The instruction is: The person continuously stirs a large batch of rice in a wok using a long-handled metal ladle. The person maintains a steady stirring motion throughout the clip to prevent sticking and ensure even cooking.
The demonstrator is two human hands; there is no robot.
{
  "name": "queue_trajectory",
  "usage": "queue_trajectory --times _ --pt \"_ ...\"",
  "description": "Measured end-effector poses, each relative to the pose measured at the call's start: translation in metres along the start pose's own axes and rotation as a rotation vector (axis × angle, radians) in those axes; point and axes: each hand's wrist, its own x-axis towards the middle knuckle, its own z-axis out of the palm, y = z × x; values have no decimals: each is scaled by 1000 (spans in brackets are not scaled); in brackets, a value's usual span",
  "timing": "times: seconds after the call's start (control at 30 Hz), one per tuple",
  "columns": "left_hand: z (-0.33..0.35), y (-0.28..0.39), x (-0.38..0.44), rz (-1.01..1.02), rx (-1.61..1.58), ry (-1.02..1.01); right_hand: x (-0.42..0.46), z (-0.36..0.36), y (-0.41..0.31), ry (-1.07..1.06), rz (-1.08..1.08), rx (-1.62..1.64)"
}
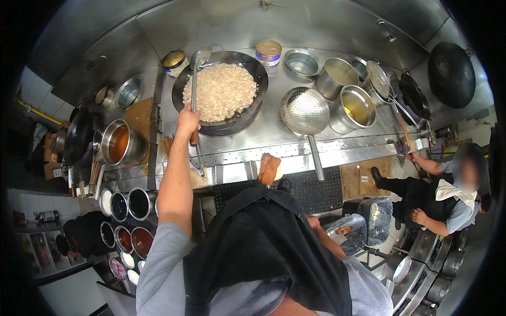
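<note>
My left hand [188, 120] grips the long handle of a steel ladle [194, 85], with its wooden end [193, 139] below my fist. The ladle's bowl is at the far left rim of a dark wok [259, 73]. Pale, finely chopped food in liquid [221, 93] fills much of the wok. My right hand [313, 222] hangs low beside my black apron [253, 237]; its fingers are too small and partly hidden to read. Right of the wok, a perforated skimmer [304, 110] lies with its handle over the front edge. A brown folded cloth [270, 168] rests on the front rail.
Open cans [269, 55] [175, 64] stand behind the wok. Steel pots [337, 77] and one of yellow liquid [357, 106] crowd the right. Another pot [118, 142] and sauce containers [139, 203] are leftward. A co-worker [446, 197] sits or stands at right, near lined bins [379, 221].
</note>
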Motion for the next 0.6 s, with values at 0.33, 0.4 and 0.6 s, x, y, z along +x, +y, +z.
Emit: queue_trajectory --times 0.33,0.4,0.6 --pt "62 10 -6 21 38 -240 -21 -23 -49 128 113 338" --pt "55 11 -24 9 94 -259 -18 -25 -49 108 137 336" --pt "22 -11 -59 128 357 -279 -7 -11 -30 135 83 228"
